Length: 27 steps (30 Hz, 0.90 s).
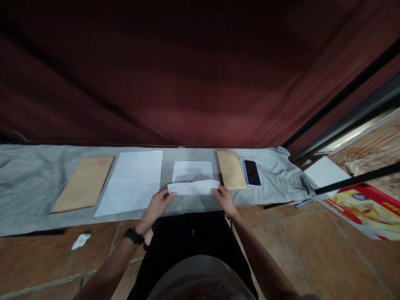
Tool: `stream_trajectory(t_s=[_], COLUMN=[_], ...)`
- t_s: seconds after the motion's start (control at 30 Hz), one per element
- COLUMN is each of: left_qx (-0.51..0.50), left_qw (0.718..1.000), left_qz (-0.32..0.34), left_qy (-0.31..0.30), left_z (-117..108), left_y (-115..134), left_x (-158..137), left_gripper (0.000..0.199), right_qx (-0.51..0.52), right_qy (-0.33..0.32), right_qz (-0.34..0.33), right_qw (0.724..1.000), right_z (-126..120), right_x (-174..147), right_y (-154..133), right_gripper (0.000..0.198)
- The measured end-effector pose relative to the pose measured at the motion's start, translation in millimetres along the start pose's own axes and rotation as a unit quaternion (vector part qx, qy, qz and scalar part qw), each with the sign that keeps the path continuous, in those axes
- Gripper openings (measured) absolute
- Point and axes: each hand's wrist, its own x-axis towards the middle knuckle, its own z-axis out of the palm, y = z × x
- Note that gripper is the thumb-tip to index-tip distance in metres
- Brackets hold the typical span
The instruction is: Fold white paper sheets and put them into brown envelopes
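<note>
Between my hands is a white sheet of paper (193,188), its near part folded up into a narrow band while the far part lies flat on the grey cloth. My left hand (158,203) pinches the band's left end, thumb in front and fingers behind. At the right end my right hand (225,200) grips it the same way. Left of the sheet lies a stack or sheet of larger white paper (131,183). A brown envelope (231,170) rests just beyond my right hand.
Farther left are more brown envelopes (83,183). A phone (252,173) lies on the right of the cloth-covered bench (275,183). A dark red curtain (187,83) hangs behind. On the tiled floor are a colourful box (368,208) at right and a scrap (81,241) at left.
</note>
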Motion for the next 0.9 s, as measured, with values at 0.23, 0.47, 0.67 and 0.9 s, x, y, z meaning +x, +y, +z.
stream_trajectory(t_s=[0.23, 0.47, 0.67, 0.9], left_qx=[-0.018, 0.102, 0.222, 0.287], left_qw=[0.999, 0.99, 0.964, 0.942], left_qz=[-0.022, -0.092, -0.145, -0.175], left_qy=[0.027, 0.037, 0.028, 0.02], left_z=[4, 5, 8, 11], left_y=[17, 32, 42, 52], left_x=[24, 47, 61, 76], left_gripper=[0.045, 0.029, 0.031, 0.036], right_qx=[-0.116, -0.195, -0.314, -0.409], right_qy=[0.053, 0.086, 0.078, 0.036], right_qz=[0.023, 0.004, 0.033, 0.07], right_qw=[0.992, 0.977, 0.945, 0.909], right_z=[12, 27, 33, 34], right_x=[27, 51, 71, 89], right_y=[1, 7, -2, -14], right_gripper=[0.033, 0.051, 0.05, 0.051])
